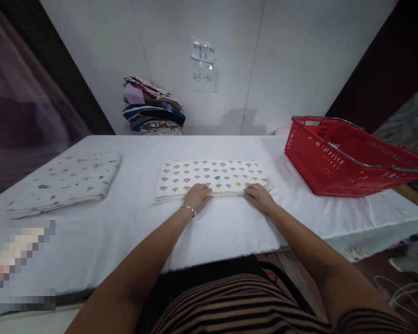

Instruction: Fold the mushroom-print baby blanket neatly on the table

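head view: patterned cloth (209, 174) is lying crosswise, left of red basket (308, 160); left hand (198, 196) and basket-side right hand (261, 197) are touching cloth's near long edge, pinch indeterminable.

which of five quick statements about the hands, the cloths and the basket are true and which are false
1. The left hand and the right hand both touch the near side of the mushroom-print cloth. True.
2. A bracelet circles the right wrist. False: it is on the left wrist.
3. The red basket is to the right of the mushroom-print cloth. True.
4. The second printed cloth lies inside the basket. False: it lies on the table, to the left of the mushroom-print cloth.
5. The mushroom-print cloth is spread out as a single layer. False: it is folded, with several layers showing along its near edge.
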Motion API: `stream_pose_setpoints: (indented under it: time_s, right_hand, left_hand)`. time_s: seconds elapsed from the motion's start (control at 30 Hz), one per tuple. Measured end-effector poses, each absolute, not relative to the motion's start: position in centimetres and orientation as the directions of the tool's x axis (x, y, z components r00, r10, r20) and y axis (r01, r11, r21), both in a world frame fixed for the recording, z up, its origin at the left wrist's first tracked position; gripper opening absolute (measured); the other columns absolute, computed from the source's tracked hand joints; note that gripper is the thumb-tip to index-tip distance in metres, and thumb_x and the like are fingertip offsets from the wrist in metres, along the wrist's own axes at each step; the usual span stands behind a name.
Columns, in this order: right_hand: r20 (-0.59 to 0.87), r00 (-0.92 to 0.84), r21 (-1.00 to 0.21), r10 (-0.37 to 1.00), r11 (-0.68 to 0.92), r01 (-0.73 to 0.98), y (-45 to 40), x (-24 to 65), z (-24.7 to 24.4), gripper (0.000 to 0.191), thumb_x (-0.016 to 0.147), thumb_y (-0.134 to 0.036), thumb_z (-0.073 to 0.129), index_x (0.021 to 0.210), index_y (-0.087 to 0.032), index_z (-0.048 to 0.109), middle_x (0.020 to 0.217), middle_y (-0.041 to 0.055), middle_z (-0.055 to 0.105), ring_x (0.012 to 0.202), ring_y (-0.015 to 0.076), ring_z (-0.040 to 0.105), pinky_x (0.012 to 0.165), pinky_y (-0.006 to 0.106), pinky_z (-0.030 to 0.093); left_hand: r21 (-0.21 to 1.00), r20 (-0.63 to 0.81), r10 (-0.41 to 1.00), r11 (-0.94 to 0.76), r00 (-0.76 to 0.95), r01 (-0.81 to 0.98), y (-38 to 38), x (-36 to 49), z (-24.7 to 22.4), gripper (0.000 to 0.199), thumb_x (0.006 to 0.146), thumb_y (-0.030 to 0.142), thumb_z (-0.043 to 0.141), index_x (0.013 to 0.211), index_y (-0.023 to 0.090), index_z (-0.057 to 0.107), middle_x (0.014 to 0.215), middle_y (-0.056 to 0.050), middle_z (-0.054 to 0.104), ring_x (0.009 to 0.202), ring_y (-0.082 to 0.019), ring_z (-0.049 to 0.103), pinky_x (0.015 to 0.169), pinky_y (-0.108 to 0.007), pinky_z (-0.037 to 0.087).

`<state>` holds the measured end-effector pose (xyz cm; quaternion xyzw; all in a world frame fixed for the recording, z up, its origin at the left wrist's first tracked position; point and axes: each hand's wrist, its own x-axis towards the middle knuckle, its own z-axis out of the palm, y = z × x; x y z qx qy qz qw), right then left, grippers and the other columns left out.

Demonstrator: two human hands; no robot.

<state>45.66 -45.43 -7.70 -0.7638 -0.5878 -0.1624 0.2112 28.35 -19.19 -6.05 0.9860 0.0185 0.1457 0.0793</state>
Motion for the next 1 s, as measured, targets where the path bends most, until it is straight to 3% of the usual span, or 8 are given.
stream_pose_setpoints:
  time_s: [0.33, 0.7, 1.0]
  right_hand:
    - [0.504, 0.246, -0.090, 0.828, -0.233, 0.968, -46.2, 46.2, -7.6, 0.024, 0.092, -0.024, 0.045, 0.105, -0.020, 0.065, 0.101, 0.0106, 0.064, 0.092, 0.0231, 0.055, 0.080, 0.039, 0.047]
    - [0.480, 0.263, -0.100, 0.837, -0.246, 0.964, -47.7, 47.5, -8.0, 0.029, 0.093, -0.022, 0.041, 0.112, -0.022, 0.062, 0.105, 0.0099, 0.064, 0.095, 0.0225, 0.056, 0.082, 0.039, 0.049]
    - [0.442, 0.267, -0.052, 0.856, -0.272, 0.961, -48.2, 46.9, -7.8, 0.031, 0.093, -0.020, 0.039, 0.111, -0.022, 0.064, 0.105, 0.0085, 0.063, 0.096, 0.0213, 0.056, 0.084, 0.035, 0.046]
  left_hand:
    - [0.147, 0.222, 0.062, -0.989, 0.973, 0.029, -19.2, 28.4, -5.3, 0.022, 0.089, 0.026, 0.044, 0.095, 0.022, 0.065, 0.101, -0.005, 0.062, 0.093, -0.020, 0.052, 0.081, -0.035, 0.042]
    - [-0.081, 0.195, -0.023, -0.997, 0.981, -0.007, -20.0, 28.2, -4.3, 0.023, 0.089, 0.018, 0.042, 0.099, 0.017, 0.063, 0.102, -0.007, 0.063, 0.094, -0.021, 0.054, 0.085, -0.034, 0.040]
    - [-0.128, 0.215, -0.052, -0.991, 0.975, -0.025, -19.8, 28.4, -5.4, 0.028, 0.087, 0.012, 0.041, 0.103, 0.019, 0.062, 0.101, -0.008, 0.063, 0.095, -0.022, 0.053, 0.081, -0.036, 0.040]
